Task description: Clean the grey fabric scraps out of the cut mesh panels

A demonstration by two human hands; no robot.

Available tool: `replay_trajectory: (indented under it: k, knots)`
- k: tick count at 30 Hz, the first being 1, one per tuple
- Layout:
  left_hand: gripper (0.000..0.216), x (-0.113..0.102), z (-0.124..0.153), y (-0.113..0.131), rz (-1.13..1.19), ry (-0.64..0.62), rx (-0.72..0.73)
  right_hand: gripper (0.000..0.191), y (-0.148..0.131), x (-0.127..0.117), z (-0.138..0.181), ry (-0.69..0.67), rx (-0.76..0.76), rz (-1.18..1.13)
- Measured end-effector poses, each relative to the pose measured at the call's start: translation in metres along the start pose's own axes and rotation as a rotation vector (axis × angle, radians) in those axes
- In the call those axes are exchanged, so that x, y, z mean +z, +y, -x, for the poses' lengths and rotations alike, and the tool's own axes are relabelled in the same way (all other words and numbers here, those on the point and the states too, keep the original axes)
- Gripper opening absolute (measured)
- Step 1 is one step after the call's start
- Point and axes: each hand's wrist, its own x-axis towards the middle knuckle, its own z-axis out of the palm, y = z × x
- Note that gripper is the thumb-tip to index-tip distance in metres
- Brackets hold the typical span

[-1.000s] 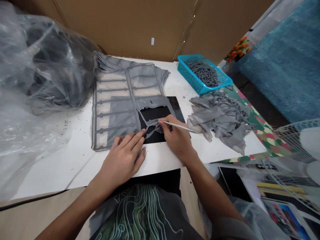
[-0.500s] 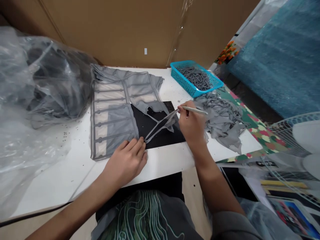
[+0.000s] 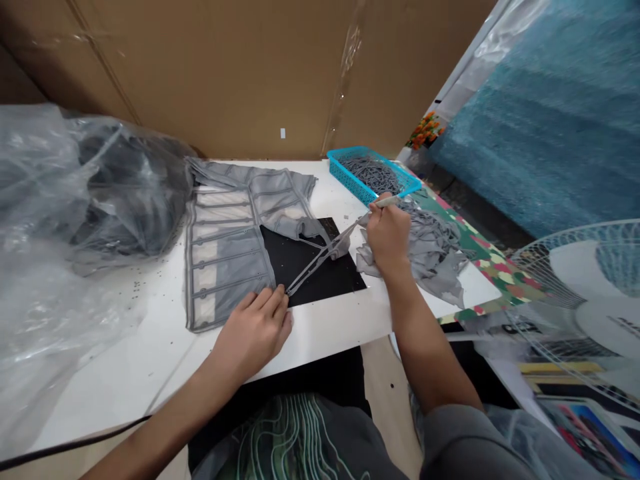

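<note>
A grey moulded rubber sheet (image 3: 227, 230) with ribbed frames lies on the white table (image 3: 150, 347), partly over a black mat (image 3: 310, 267). My left hand (image 3: 255, 330) presses flat on the sheet's near corner, fingers together. My right hand (image 3: 387, 233) is closed on a thin white stick tool (image 3: 387, 200) and pinches a long grey strip (image 3: 320, 260) that stretches taut from the sheet up to the hand.
A heap of torn grey scraps (image 3: 435, 250) lies to the right, behind it a blue basket (image 3: 367, 175) of grey pieces. A big clear plastic bag (image 3: 75, 220) fills the left. Cardboard wall behind. A white fan (image 3: 585, 293) stands at right.
My right hand has pulled the grey strip away from the sheet, up and to the right towards the scrap heap. My left hand has stayed pressing the sheet.
</note>
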Motion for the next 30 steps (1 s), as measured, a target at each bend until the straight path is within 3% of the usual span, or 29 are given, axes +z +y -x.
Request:
replay_trajectory:
  k: [3, 5, 8, 11, 15, 17, 24, 30]
  knots:
    - [0.03, 0.001, 0.0, -0.006, 0.104, -0.004, -0.055, 0.017, -0.024, 0.001, 0.02, -0.04, 0.046, -0.196]
    - [0.031, 0.0, -0.004, -0.015, 0.246, -0.051, -0.126, 0.016, -0.044, -0.002, 0.042, -0.134, 0.013, -0.353]
    - [0.034, -0.005, -0.017, -0.032, 0.5, -0.144, -0.278, 0.016, -0.065, -0.015, 0.073, -0.251, -0.047, -0.552]
    - [0.027, -0.005, -0.031, -0.045, 0.614, -0.135, -0.413, 0.016, -0.068, -0.036, 0.091, -0.272, -0.116, -0.599]
    - [0.037, 0.012, -0.038, -0.049, 0.534, -0.184, -0.324, 0.015, -0.054, -0.056, 0.103, -0.467, -0.167, -0.575]
    - [0.031, 0.021, -0.037, -0.049, 0.513, -0.226, -0.267, 0.015, -0.049, -0.059, 0.106, -0.567, -0.17, -0.579]
    - [0.016, 0.018, -0.039, -0.057, 0.673, -0.192, -0.366, 0.006, -0.066, -0.04, 0.109, -0.397, -0.315, -0.731]
    - [0.028, 0.006, -0.042, -0.062, 0.915, -0.319, -0.663, 0.008, -0.085, -0.021, 0.113, -0.319, -0.529, -0.471]
